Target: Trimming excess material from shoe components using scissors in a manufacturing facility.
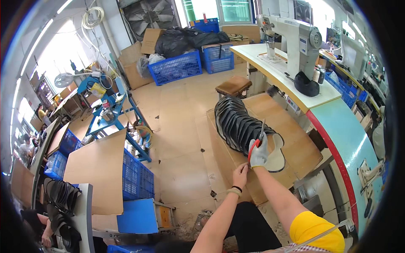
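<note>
My right hand, in a white glove, grips a pair of scissors by the red handles, with the blades pointing away from me. Just to the left and nearer, my bare left hand has its fingers pressed together close to the handles. Whatever those fingers hold is too small to make out. Beyond both hands, a long row of overlapping black shoe pieces lies on a brown cardboard surface. A cream sole-shaped piece with a dark edge lies beside my gloved hand, partly hidden by it.
At right, a sewing machine stands on a white-topped table, with a black shoe upper near its base. A brown stool stands beyond the black pieces. Blue crates line the back; a blue metal stand is left.
</note>
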The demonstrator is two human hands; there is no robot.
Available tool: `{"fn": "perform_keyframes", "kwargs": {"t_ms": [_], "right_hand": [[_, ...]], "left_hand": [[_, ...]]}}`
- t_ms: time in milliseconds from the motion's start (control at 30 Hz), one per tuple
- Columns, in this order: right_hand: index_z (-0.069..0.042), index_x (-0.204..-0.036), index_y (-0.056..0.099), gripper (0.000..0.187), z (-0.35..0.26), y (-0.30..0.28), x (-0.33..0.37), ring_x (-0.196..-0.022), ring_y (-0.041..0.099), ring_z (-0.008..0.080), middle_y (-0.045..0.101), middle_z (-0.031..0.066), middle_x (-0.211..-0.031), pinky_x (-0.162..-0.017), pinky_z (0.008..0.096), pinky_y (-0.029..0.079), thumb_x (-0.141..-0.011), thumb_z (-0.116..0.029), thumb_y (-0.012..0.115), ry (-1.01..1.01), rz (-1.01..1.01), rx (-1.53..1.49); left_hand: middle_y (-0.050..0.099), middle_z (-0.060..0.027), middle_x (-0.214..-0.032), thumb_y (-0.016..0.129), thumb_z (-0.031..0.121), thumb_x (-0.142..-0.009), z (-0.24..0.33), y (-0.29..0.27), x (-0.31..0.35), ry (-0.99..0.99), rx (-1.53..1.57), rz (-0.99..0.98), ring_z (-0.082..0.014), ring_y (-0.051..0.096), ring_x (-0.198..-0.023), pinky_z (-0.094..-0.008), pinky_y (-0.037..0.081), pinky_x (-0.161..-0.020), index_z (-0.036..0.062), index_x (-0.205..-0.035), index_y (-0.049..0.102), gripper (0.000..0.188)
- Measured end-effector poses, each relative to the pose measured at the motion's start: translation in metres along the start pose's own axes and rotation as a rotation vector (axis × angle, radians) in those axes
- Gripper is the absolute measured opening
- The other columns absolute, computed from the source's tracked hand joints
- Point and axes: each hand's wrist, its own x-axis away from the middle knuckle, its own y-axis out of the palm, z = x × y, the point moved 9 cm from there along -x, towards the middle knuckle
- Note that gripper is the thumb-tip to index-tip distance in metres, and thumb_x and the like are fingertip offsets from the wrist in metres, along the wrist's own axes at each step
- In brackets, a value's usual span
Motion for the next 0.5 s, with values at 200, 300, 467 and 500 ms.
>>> {"fn": "perform_keyframes", "kwargs": {"t_ms": [200, 300, 467, 500], "right_hand": [[-0.014, -0.132, 0.044, 0.055, 0.002, -0.003, -0.007, -0.102, 0.06, 0.0345, 0.061, 0.0133, -0.115, -0.083, 0.0405, 0.048, -0.084, -0.033, 0.063, -0.012, -0.049, 0.064], [-0.018, -0.133, 0.042, 0.057, -0.005, -0.001, -0.009, -0.098, 0.061, 0.0361, 0.062, 0.0134, -0.113, -0.081, 0.0428, 0.048, -0.083, -0.037, 0.062, 0.021, -0.102, 0.076], [-0.022, -0.138, 0.037, 0.065, -0.011, 0.0, -0.022, -0.095, 0.061, 0.0406, 0.062, 0.0188, -0.111, -0.08, 0.047, 0.047, -0.082, -0.041, 0.062, 0.032, -0.298, 0.206], [-0.024, -0.141, 0.034, 0.068, -0.008, -0.005, -0.025, -0.095, 0.06, 0.0422, 0.062, 0.0212, -0.109, -0.08, 0.048, 0.047, -0.082, -0.043, 0.061, 0.019, -0.328, 0.19]], "left_hand": [[0.066, -0.0114, -0.103, 0.052, 0.024, -0.096, -0.002, -0.078, 0.078, -0.3, -0.079, -0.025, -0.0173, 0.065, -0.085, -0.0289, 0.054, -0.074, -0.0009, -0.111, 0.061, 0.031], [0.067, -0.0105, -0.096, 0.056, 0.023, -0.094, 0.014, -0.174, 0.142, -0.387, -0.312, 0.104, -0.0161, 0.065, -0.081, -0.0285, 0.055, -0.072, -0.0022, -0.111, 0.061, 0.031], [0.066, -0.0067, -0.078, 0.06, 0.011, -0.087, 0.111, -0.285, 0.249, -0.345, -0.472, 0.428, -0.0123, 0.062, -0.062, -0.0244, 0.051, -0.055, -0.0027, -0.097, 0.066, 0.017], [0.067, -0.0094, -0.087, 0.06, 0.012, -0.088, 0.128, -0.291, 0.263, -0.398, -0.487, 0.456, -0.0152, 0.065, -0.07, -0.0276, 0.056, -0.062, -0.0041, -0.105, 0.064, 0.024]]}}
